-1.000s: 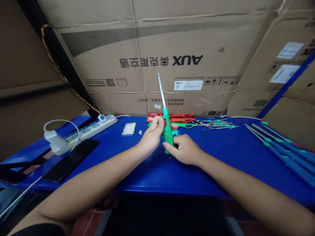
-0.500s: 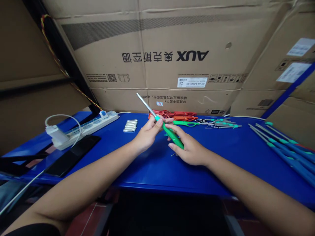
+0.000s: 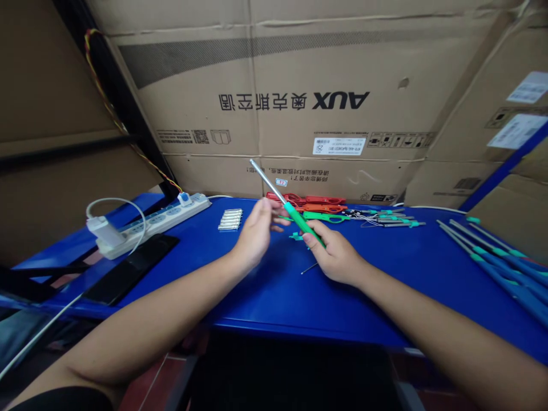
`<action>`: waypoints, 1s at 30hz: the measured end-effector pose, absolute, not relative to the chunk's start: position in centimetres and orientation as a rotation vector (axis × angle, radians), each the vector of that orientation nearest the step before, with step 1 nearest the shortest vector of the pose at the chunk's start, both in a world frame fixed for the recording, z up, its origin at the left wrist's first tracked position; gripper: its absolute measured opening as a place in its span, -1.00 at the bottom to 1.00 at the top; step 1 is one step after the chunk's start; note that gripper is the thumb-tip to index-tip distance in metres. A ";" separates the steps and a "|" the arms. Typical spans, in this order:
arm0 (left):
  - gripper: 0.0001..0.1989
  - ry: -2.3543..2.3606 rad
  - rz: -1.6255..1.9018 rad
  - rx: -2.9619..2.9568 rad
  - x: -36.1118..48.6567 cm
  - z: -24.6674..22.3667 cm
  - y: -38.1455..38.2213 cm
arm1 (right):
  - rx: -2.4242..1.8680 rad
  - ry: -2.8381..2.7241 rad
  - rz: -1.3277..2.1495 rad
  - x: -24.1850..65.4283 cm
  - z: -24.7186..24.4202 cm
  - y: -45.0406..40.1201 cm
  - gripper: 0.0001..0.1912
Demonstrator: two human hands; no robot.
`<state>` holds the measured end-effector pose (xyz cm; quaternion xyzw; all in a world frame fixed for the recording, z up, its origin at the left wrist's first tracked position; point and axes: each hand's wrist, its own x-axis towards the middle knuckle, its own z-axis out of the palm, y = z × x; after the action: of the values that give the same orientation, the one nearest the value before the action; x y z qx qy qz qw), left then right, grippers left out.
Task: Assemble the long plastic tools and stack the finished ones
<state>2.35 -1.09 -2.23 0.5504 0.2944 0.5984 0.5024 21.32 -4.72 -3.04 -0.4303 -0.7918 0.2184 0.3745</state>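
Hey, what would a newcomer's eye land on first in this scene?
The green-handled screwdriver stands out first, gripped in the right hand above the middle of the blue table. Behind it, a large cardboard box printed AUX fills the background, and long blue-and-teal rods lie at the table's right end.

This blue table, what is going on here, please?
A person grips a green-handled screwdriver in the right hand, its metal shaft pointing up and away. The left hand is open beside it, slightly blurred, and does not seem to hold it. On the blue table lie red and green plastic tools, a power strip and a black phone.
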 end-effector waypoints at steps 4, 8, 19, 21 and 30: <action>-0.51 0.664 1.826 1.245 0.8 -0.4 -0.5 | -1.096 -1.888 0.649 21.9 -2.9 -4.4 -0.63; -0.45 0.448 2.201 1.161 -2.1 3.0 0.3 | -1.107 -1.884 0.584 22.2 -2.6 -4.4 -0.67; -0.41 0.592 2.541 1.013 -7.7 6.2 1.8 | -1.136 -1.932 0.500 22.0 -2.8 -4.6 -0.68; -0.39 0.594 2.552 1.032 -7.6 6.2 1.5 | -1.138 -1.916 0.491 21.9 -3.1 -4.5 -0.65; -0.32 0.302 2.686 1.515 -4.7 3.5 0.3 | -1.153 -1.986 0.437 21.9 -3.0 -4.5 -0.69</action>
<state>-4.68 0.32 3.51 0.4889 0.0976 0.8666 0.0216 21.94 -4.47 -2.99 -0.4538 -0.7818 0.1721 0.3914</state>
